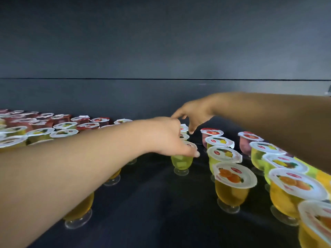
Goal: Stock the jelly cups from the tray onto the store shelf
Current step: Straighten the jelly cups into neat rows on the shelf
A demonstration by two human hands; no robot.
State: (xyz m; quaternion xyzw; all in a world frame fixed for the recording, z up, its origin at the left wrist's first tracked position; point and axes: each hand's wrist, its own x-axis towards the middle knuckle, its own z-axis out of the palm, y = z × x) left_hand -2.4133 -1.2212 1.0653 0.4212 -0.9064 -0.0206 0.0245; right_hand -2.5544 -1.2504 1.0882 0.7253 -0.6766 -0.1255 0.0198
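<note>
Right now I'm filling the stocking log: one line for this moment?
left hand grips green jelly cup by its lid | right hand open above back cups | cup stands on shelf

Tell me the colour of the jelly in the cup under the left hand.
Light green, seen in the head view: the jelly cup the left hand grips from above.

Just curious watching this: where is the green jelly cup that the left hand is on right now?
The green jelly cup stands on the dark shelf near the picture's middle, under the left hand, left of the row fronted by an orange jelly cup.
</note>
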